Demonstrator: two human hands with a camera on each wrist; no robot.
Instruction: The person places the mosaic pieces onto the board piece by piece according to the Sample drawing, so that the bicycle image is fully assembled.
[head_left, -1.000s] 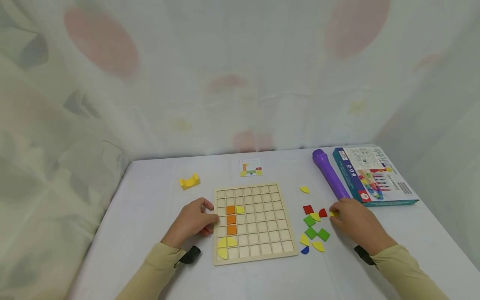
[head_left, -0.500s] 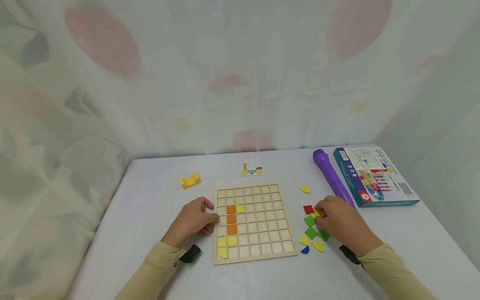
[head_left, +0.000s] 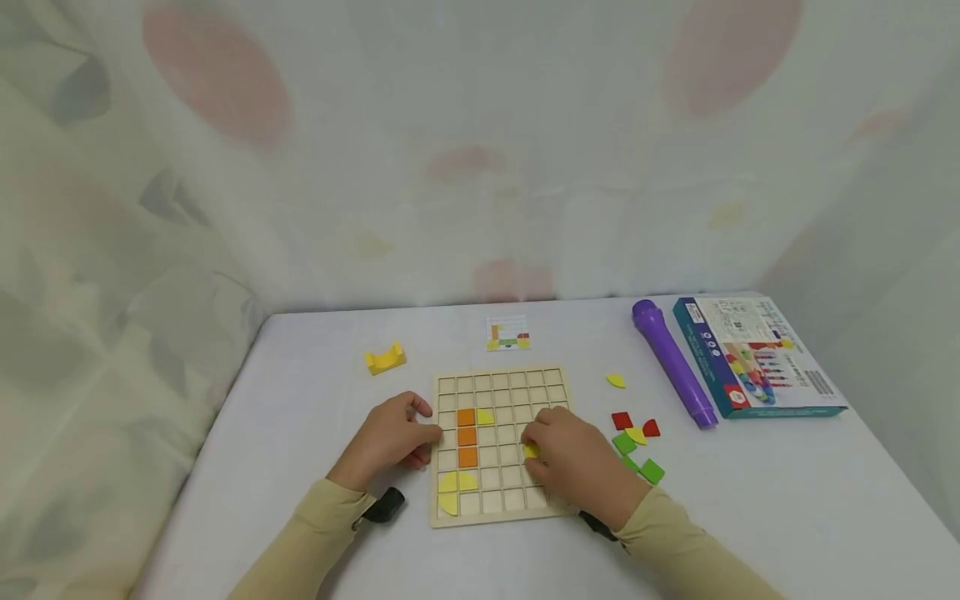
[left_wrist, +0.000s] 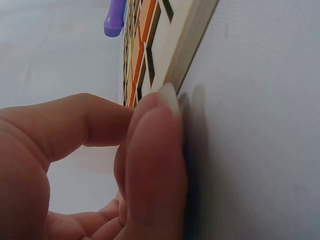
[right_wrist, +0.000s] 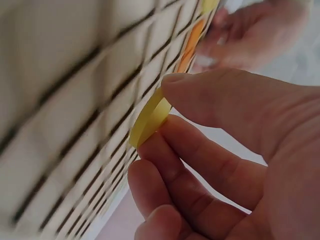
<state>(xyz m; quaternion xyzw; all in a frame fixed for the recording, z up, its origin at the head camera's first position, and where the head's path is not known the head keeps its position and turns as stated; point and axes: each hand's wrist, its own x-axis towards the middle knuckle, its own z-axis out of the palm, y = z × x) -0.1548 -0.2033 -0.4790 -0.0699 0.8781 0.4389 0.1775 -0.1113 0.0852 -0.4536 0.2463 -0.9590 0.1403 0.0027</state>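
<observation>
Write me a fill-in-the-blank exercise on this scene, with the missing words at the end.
1. The right hand pinches a ____ piece over the board.
2. The left hand is at the board's ____ edge.
3. The number of orange squares on the board is ____.
4. The long stick beside the box is coloured ____.

Missing words: yellow; left; three; purple.

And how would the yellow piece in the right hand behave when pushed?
The yellow piece seems stiff, crisp-edged in the right hand. Small and thin, it is probably light. The ridged board may catch its edge.
</observation>
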